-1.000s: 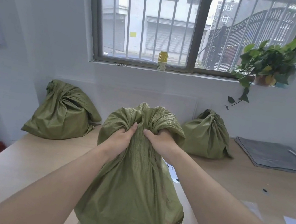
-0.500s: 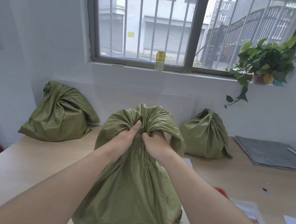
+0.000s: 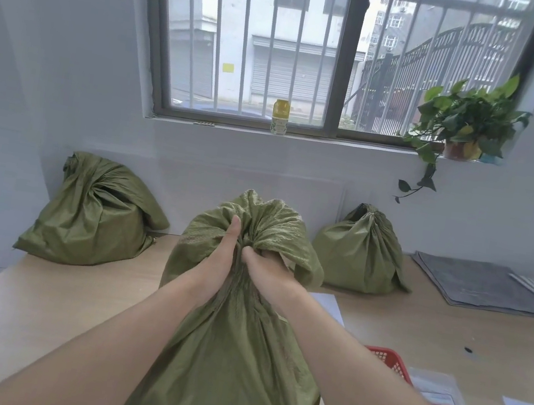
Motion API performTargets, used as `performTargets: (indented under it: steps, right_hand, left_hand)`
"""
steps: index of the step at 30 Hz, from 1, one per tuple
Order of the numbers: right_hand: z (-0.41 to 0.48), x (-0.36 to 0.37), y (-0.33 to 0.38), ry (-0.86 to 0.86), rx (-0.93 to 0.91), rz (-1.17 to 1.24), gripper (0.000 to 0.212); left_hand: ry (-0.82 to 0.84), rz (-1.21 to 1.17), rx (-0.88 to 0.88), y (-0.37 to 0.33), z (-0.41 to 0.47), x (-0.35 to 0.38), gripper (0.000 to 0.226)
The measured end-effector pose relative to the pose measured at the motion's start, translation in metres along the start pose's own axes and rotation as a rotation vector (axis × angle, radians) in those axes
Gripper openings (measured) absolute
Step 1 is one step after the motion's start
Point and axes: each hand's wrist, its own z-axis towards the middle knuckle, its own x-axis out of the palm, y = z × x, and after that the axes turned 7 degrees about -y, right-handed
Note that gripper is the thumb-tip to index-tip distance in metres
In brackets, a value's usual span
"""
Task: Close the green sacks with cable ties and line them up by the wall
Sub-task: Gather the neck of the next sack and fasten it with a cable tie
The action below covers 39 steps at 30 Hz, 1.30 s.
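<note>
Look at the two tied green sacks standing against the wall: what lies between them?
In the head view, the left sack and right sack have a third sack between them, nearer the camera, its neck gripped by the left hand and right hand.

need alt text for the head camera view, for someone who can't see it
Both hands, left and right, grip the bunched neck of a green sack standing on a wooden table. Two more sacks, left and right, sit by the white wall under a barred window.
</note>
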Motion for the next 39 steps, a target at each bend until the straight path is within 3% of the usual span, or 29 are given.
performTargets:
  steps: [6, 10, 14, 20, 24, 28, 31, 35, 39]
  right_hand:
    - [0.006, 0.006, 0.000, 0.045, -0.035, 0.190, 0.018]
    - [0.012, 0.010, -0.002, 0.192, -0.042, 0.110, 0.048]
    - [0.023, 0.018, -0.008, 0.161, -0.037, 0.082, 0.049]
    - [0.028, 0.029, -0.001, 0.109, 0.196, 0.307, 0.035]
    - [0.037, 0.030, 0.008, 0.138, 0.297, 0.359, 0.047]
    - [0.045, 0.030, 0.014, 0.153, 0.330, 0.400, 0.034]
    - [0.045, 0.027, 0.016, 0.168, 0.313, 0.503, 0.033]
    - [0.044, 0.021, 0.019, 0.221, 0.287, 0.577, 0.034]
    - [0.050, 0.016, 0.025, 0.222, 0.273, 0.540, 0.036]
  left_hand:
    - [-0.022, -0.065, -0.029, -0.001, 0.008, -0.004, 0.102]
    - [0.045, -0.067, -0.128, -0.008, 0.010, -0.011, 0.099]
    - [0.060, 0.087, -0.155, -0.024, 0.006, -0.020, 0.101]
    - [0.002, 0.318, 0.015, -0.047, -0.004, -0.025, 0.073]
    - [-0.043, 0.343, 0.083, -0.052, -0.001, -0.035, 0.075]
    - [-0.016, 0.361, 0.117, -0.043, 0.000, -0.049, 0.053]
    - [-0.082, 0.342, 0.025, -0.023, 0.015, -0.068, 0.078]
    - [0.017, 0.128, -0.010, -0.014, 0.010, -0.075, 0.091]
    - [0.169, 0.176, -0.011, -0.009, 0.002, -0.067, 0.052]
